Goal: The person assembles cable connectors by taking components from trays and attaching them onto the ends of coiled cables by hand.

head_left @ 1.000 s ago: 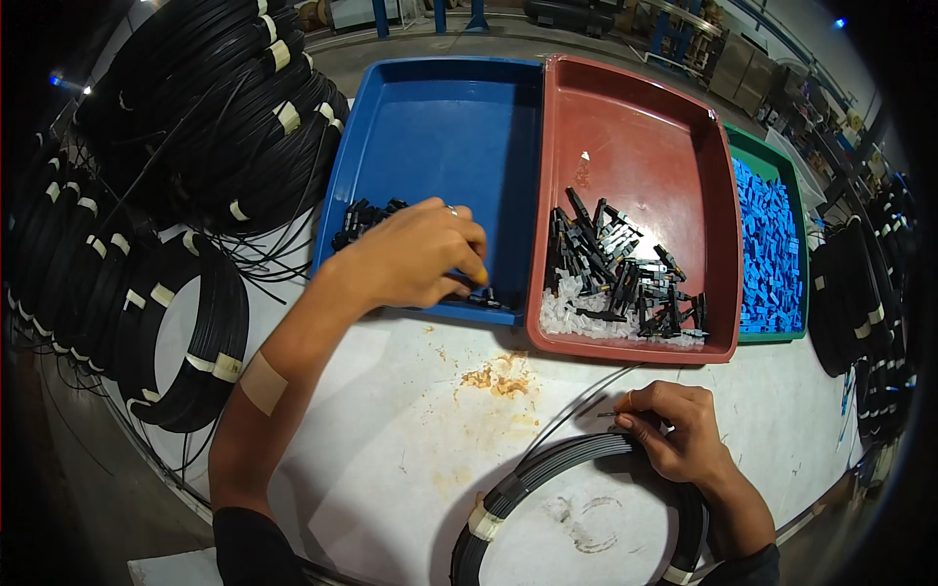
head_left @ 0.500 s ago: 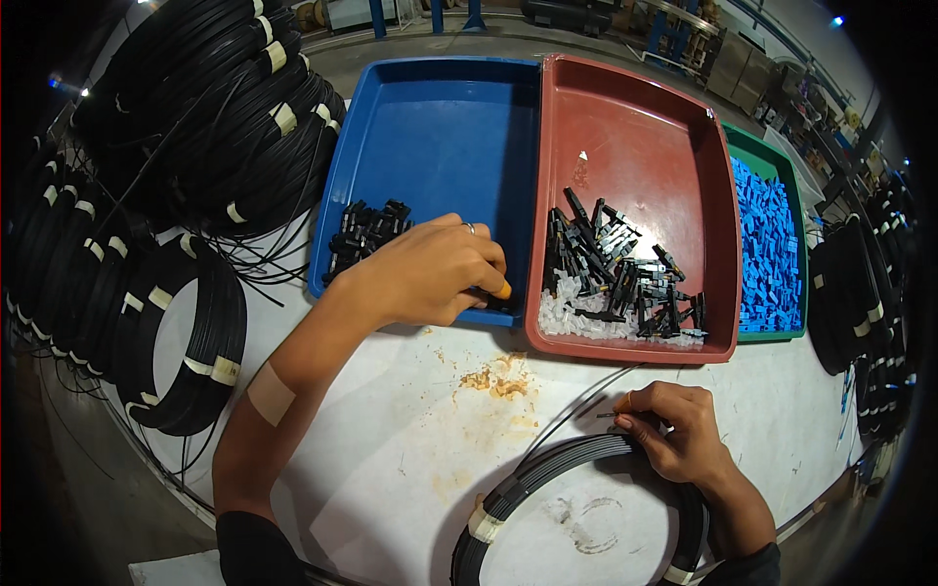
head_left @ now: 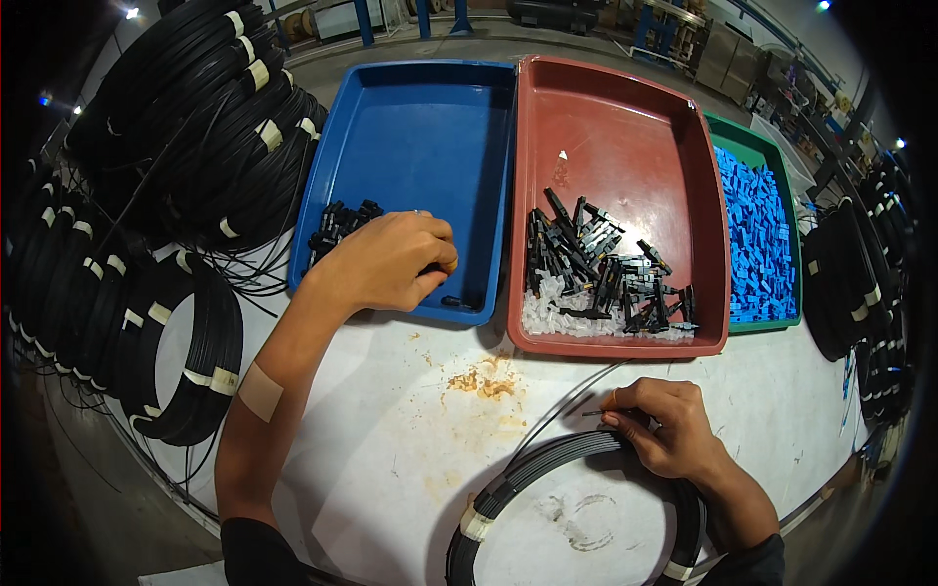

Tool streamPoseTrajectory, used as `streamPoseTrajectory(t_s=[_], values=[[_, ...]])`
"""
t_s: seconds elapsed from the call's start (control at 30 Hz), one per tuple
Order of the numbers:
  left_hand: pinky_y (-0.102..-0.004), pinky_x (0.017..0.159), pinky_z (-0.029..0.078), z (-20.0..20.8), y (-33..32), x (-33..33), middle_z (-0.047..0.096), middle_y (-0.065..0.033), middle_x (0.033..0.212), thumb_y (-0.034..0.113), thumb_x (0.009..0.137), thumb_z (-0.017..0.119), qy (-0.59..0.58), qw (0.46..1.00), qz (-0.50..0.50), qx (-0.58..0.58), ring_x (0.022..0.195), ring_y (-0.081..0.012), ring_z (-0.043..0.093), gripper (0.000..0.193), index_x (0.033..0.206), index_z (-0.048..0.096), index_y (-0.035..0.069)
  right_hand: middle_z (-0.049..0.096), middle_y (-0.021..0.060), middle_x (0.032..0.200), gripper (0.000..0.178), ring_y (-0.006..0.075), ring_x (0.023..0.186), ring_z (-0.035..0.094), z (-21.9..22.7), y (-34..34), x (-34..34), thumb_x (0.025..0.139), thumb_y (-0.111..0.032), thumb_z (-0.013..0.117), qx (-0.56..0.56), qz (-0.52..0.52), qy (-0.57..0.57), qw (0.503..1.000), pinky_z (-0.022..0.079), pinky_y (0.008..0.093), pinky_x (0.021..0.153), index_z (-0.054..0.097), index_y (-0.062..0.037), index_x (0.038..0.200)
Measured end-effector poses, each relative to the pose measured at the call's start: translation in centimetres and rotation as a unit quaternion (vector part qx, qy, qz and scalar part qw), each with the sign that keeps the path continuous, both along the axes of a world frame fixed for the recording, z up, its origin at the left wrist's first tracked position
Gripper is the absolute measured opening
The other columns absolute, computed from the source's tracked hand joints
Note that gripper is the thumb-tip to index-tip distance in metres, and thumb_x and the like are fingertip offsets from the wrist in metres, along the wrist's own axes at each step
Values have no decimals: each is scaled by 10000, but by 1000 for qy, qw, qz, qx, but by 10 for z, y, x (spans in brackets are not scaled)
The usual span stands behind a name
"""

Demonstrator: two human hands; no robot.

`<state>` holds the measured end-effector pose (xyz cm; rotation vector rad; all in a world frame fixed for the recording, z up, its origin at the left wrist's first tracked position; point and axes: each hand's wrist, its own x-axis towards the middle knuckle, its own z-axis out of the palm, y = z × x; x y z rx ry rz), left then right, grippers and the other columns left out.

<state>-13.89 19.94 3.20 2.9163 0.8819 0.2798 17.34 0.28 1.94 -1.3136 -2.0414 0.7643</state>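
The red tray [head_left: 625, 117] stands beyond the hands, its near rim facing the person. The blue tray [head_left: 430, 127] is just beside it on the left; the green tray [head_left: 792, 244], full of blue plastic pieces [head_left: 757, 234], fits close on its right. Between the red tray's near rim and the person, the white tabletop [head_left: 391, 430] gives both forearms room, with yellowish crumbs [head_left: 484, 379] just off the tray's near left corner. Well to the left of the red tray, stacked black cable coils [head_left: 186, 127] crowd the blue tray's outer wall; more coils hem the side past the green tray.

In front of the red tray lies a taped cable coil [head_left: 567, 454] — a ring of dark grey strands bound with pale tape, one thin strand arcing toward the tray's near rim. The right hand [head_left: 669, 425], on the near side of the red tray, pinches a slim dark cable end [head_left: 592, 414] between thumb and forefinger, its short tip poking out leftward.

Left of the red tray, the left hand [head_left: 396, 259] hangs over the blue tray, thumb and fingers curled close together — I cannot tell whether they hold a piece. One black connector part [head_left: 457, 302] lies below the fingertips by the near wall; a heap of black parts [head_left: 342, 220] sits farther left.
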Motion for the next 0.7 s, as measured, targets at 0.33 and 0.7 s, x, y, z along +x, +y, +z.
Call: streamPoseTrajectory(t_s=[0.33,0.7], values=[[-373,785,554,-6,-15,-6,708,-131,911,51,806,770,-69,993,56,-75,854,-295,683,172,964,747,-13,687,117,775,115,240,633,667,-3,3,-1,840,-12,759,31,10,4,999,515,325,576,707,-6,942],[-379,711,540,-17,-21,21,683,-163,887,-81,825,680,-105,984,51,-135,777,-307,672,113,935,681,-55,695,135,804,109,273,677,702,-3,3,-1,860,-12,737,25,11,-5,1000,544,343,596,693,-2,959]])
